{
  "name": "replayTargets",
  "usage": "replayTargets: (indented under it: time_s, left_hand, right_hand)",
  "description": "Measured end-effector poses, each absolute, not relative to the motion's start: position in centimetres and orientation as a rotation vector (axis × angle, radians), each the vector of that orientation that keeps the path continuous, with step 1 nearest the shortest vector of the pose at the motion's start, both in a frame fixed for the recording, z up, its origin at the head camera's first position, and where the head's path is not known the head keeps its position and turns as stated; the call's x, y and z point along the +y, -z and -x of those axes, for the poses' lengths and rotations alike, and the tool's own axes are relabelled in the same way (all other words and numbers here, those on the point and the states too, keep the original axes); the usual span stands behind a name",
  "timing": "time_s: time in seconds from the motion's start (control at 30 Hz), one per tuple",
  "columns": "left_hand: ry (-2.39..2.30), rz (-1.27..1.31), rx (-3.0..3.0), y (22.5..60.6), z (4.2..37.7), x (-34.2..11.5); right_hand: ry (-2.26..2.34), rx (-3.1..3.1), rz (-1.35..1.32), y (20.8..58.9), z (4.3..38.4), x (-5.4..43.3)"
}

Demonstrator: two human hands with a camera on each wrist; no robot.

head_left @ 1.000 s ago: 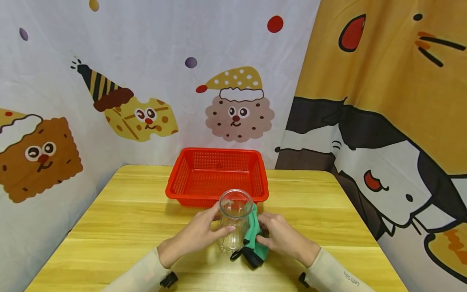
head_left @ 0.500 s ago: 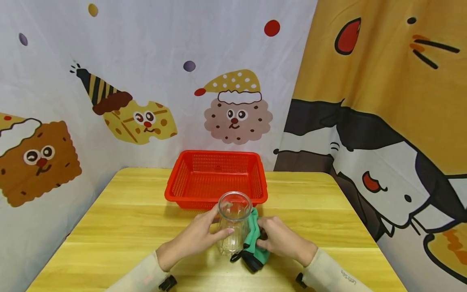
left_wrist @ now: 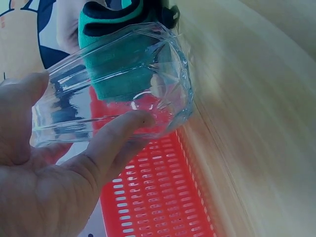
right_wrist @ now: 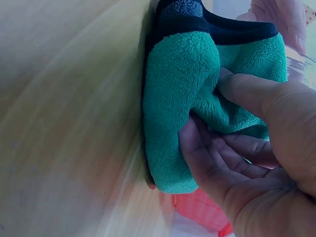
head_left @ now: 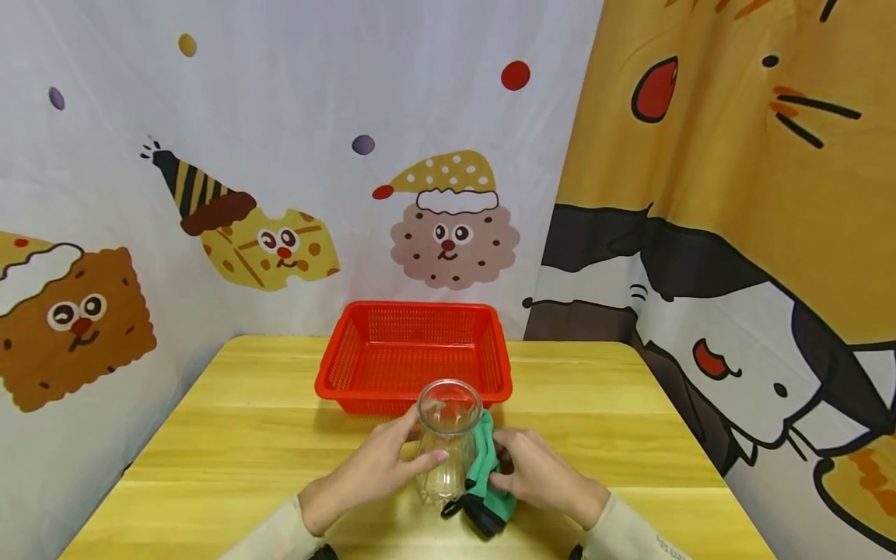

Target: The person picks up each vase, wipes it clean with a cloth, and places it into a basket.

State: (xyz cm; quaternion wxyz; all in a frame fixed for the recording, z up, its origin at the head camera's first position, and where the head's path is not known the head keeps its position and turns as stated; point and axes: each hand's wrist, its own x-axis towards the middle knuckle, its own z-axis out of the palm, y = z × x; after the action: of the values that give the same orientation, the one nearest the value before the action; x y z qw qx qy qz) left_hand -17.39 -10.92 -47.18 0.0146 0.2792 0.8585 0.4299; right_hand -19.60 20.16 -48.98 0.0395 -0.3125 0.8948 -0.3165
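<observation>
Step in hand, as I judge it: glass steadied on one side, cloth gathered up on the other. Next move would seem to call for a firm left grip on the glass and a better-bunched cloth; slick walls could slip.

Clear glass jar (head_left: 450, 467) stands upright, mouth up, well in from the desk's (head_left: 245, 435) left and right edges, on the near side of the red basket (head_left: 423, 320), which sits by the far edge. Whether the jar's base bears on the wood, cannot tell.

Left hand (head_left: 378, 464) grasps the jar from its left, thumb and fingers round the wall. Right hand (head_left: 546, 472) pinches folds of a green fleece cloth (head_left: 480, 469) with black trim, its lower edge on the desk. Cloth lies between jar and right hand, against the glass or just beside it.
</observation>
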Motion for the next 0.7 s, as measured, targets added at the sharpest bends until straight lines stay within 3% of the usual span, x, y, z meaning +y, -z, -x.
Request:
replayTargets:
  time_s: [0.7]
  left_hand:
    - [-1.315, -0.88, 2.676, 47.35, 17.52, -11.12]
  right_hand:
    - [1.17, 2.788, 0.992, 49.84, 19.1, 19.95]
